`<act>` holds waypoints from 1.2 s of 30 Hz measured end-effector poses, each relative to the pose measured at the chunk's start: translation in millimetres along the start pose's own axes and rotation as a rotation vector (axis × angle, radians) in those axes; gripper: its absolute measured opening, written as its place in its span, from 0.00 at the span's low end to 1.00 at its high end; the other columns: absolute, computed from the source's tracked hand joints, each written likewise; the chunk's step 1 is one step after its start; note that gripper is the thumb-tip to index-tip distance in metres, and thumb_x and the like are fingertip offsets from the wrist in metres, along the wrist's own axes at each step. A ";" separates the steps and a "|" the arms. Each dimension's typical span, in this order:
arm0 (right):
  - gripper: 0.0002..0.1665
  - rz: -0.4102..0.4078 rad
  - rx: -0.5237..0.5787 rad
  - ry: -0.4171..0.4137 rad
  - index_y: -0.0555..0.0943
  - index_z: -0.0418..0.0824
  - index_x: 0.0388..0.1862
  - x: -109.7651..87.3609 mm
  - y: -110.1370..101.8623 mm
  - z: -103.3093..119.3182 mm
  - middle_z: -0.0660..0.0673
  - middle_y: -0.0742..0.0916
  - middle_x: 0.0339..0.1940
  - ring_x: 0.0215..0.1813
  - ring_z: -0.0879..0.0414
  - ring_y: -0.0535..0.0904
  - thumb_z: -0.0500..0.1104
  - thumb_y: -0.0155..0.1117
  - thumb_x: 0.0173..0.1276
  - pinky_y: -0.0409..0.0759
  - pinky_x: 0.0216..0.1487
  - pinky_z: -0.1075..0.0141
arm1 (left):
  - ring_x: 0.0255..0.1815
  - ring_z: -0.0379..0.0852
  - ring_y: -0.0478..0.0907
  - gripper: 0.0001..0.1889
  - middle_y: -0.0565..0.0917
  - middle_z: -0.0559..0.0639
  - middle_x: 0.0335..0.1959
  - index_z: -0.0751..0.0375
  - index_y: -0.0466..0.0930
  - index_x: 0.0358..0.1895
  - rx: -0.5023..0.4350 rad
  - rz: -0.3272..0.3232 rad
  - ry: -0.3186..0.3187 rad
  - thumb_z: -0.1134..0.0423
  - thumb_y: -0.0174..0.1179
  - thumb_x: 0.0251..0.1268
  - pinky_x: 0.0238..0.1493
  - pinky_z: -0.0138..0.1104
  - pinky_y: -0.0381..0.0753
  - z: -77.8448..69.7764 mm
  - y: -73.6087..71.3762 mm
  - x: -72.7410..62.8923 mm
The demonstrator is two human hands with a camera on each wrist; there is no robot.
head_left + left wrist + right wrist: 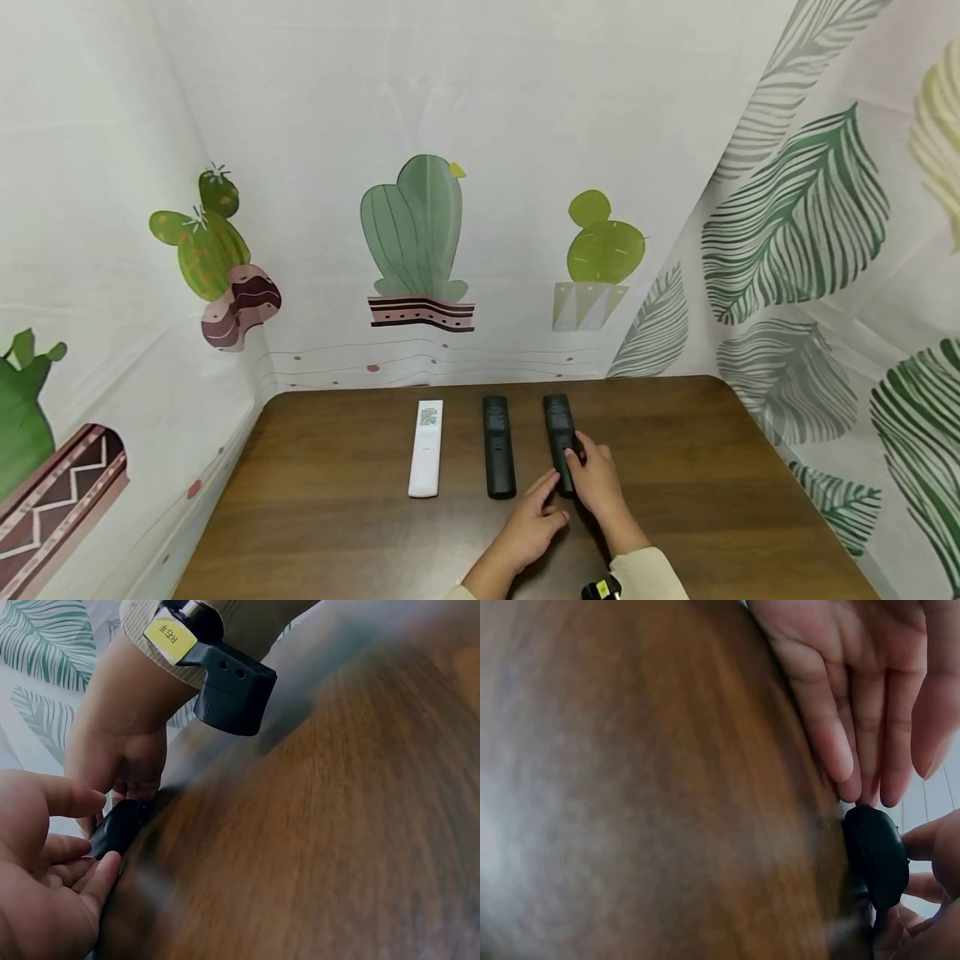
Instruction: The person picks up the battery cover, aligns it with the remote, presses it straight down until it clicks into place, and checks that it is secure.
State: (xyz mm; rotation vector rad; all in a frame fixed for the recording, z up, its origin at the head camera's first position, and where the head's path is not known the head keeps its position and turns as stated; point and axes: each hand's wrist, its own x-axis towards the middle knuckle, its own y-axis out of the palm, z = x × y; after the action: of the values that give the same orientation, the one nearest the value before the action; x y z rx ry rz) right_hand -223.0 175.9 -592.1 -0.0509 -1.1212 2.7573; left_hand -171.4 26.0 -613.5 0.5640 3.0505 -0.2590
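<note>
Three remote controls lie back side up in a row. The right-hand black remote control (558, 415) is between my hands. Its right side is held by my right hand (600, 482), thumb on the back and fingers along the edge. My left hand (529, 527) reaches in from the lower left with straight fingers, tips right at the remote's near left edge. In the right wrist view those straight fingers (868, 735) come down to the dark end of the remote (877, 855). The left wrist view shows the same remote (118, 829) between both hands.
Left of it lie another black remote control (498, 454) and a white remote control (426, 454) with a printed label. All rest on a brown wooden table (322, 517). Cloth printed with cacti and leaves (510, 100) hangs behind and at the sides. A black wrist mount (232, 690) sits on the right sleeve.
</note>
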 end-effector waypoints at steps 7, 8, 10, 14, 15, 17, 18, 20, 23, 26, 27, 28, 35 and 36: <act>0.30 0.013 -0.009 -0.001 0.69 0.33 0.73 0.8 -0.7 -3.1 0.30 0.77 0.51 0.50 0.40 0.78 0.45 0.53 0.78 0.77 0.54 0.45 | 0.65 0.50 0.77 0.35 0.63 0.57 0.79 0.63 0.64 0.76 0.053 0.004 0.013 0.65 0.62 0.63 0.60 0.30 0.80 1.6 0.1 2.0; 0.30 0.015 -0.008 0.003 0.69 0.33 0.73 0.6 -0.8 -3.5 0.30 0.76 0.52 0.50 0.40 0.78 0.45 0.53 0.78 0.77 0.54 0.45 | 0.65 0.49 0.77 0.35 0.63 0.56 0.79 0.63 0.64 0.76 0.065 0.005 0.016 0.65 0.62 0.63 0.60 0.30 0.80 1.8 0.3 2.3; 0.30 0.018 -0.009 0.009 0.69 0.33 0.73 0.2 -1.1 -4.2 0.31 0.76 0.52 0.50 0.41 0.78 0.45 0.53 0.78 0.76 0.54 0.45 | 0.65 0.49 0.77 0.35 0.64 0.57 0.79 0.63 0.64 0.76 0.084 0.009 0.026 0.65 0.62 0.63 0.60 0.30 0.80 3.0 0.6 2.8; 0.29 0.026 0.001 0.015 0.68 0.34 0.73 1.2 -1.5 -4.3 0.31 0.76 0.52 0.50 0.41 0.78 0.45 0.53 0.78 0.76 0.55 0.45 | 0.66 0.50 0.76 0.36 0.63 0.56 0.79 0.63 0.64 0.76 0.078 0.019 0.025 0.65 0.62 0.64 0.60 0.30 0.79 3.7 -1.3 3.4; 0.30 0.029 0.004 0.014 0.68 0.34 0.73 1.9 -1.5 -4.1 0.31 0.76 0.52 0.50 0.41 0.78 0.45 0.53 0.78 0.76 0.55 0.45 | 0.67 0.51 0.76 0.36 0.63 0.57 0.79 0.64 0.64 0.76 0.069 0.020 0.027 0.66 0.62 0.63 0.60 0.30 0.79 3.9 -2.4 3.5; 0.30 0.038 0.016 0.020 0.69 0.35 0.74 3.2 -1.6 -3.3 0.32 0.76 0.51 0.50 0.42 0.77 0.45 0.53 0.77 0.75 0.54 0.46 | 0.69 0.53 0.74 0.36 0.63 0.56 0.80 0.64 0.64 0.76 0.058 0.022 0.026 0.66 0.61 0.63 0.61 0.30 0.79 3.3 -4.5 3.1; 0.30 0.044 0.021 0.024 0.69 0.35 0.74 3.7 -1.7 -2.9 0.33 0.76 0.51 0.50 0.42 0.77 0.45 0.53 0.77 0.75 0.54 0.47 | 0.69 0.53 0.74 0.36 0.63 0.56 0.79 0.64 0.64 0.76 0.056 0.021 0.026 0.66 0.61 0.63 0.61 0.30 0.79 2.8 -5.3 2.9; 0.30 0.054 0.028 0.032 0.68 0.35 0.74 4.3 -2.2 -2.2 0.33 0.76 0.51 0.50 0.42 0.77 0.46 0.53 0.77 0.75 0.54 0.47 | 0.70 0.54 0.73 0.36 0.63 0.56 0.79 0.64 0.64 0.76 0.053 0.020 0.026 0.66 0.61 0.63 0.62 0.31 0.79 1.8 -6.2 2.3; 0.30 0.067 0.035 0.038 0.68 0.35 0.74 4.4 -2.7 -2.6 0.34 0.75 0.51 0.50 0.43 0.76 0.46 0.53 0.77 0.75 0.54 0.48 | 0.67 0.53 0.76 0.35 0.64 0.56 0.79 0.64 0.64 0.75 0.055 0.019 0.020 0.66 0.62 0.63 0.61 0.32 0.79 0.9 -5.9 1.7; 0.30 0.070 0.045 0.040 0.68 0.35 0.74 4.1 -3.1 -5.0 0.34 0.75 0.51 0.50 0.44 0.76 0.46 0.53 0.78 0.75 0.54 0.50 | 0.67 0.51 0.75 0.35 0.64 0.55 0.79 0.63 0.64 0.76 0.051 0.025 0.013 0.65 0.62 0.64 0.61 0.31 0.79 0.8 -4.4 1.2; 0.29 0.068 0.047 0.038 0.69 0.35 0.73 4.0 -3.5 -6.2 0.34 0.75 0.50 0.50 0.44 0.76 0.45 0.53 0.78 0.74 0.53 0.51 | 0.68 0.51 0.74 0.35 0.63 0.55 0.79 0.63 0.64 0.76 0.046 0.030 0.011 0.65 0.61 0.64 0.61 0.31 0.79 0.8 -3.7 1.1; 0.29 0.069 0.049 0.042 0.69 0.35 0.73 4.1 -3.4 -6.7 0.34 0.75 0.50 0.50 0.44 0.76 0.45 0.53 0.78 0.74 0.53 0.51 | 0.69 0.51 0.74 0.35 0.63 0.55 0.79 0.63 0.64 0.76 0.045 0.035 0.009 0.65 0.61 0.64 0.61 0.31 0.79 1.3 -3.6 1.1; 0.29 0.071 0.043 0.046 0.69 0.35 0.73 4.7 -2.8 -7.7 0.36 0.75 0.49 0.50 0.45 0.75 0.46 0.53 0.78 0.73 0.52 0.54 | 0.69 0.53 0.74 0.35 0.63 0.56 0.79 0.63 0.64 0.76 0.043 0.041 0.007 0.65 0.61 0.65 0.62 0.32 0.79 1.1 -4.3 0.6; 0.29 0.071 0.043 0.044 0.69 0.35 0.73 5.0 -2.5 -7.6 0.36 0.75 0.49 0.50 0.45 0.75 0.46 0.53 0.77 0.73 0.52 0.54 | 0.69 0.52 0.74 0.35 0.63 0.55 0.79 0.62 0.64 0.76 0.044 0.039 0.001 0.65 0.61 0.65 0.62 0.32 0.79 0.8 -4.7 0.5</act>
State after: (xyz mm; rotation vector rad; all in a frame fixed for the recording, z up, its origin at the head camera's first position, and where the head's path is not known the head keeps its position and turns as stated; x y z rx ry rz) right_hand -226.9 183.7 -595.6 -0.1480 -1.0692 2.8270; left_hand -173.6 21.6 -613.5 0.6255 3.0378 -0.3256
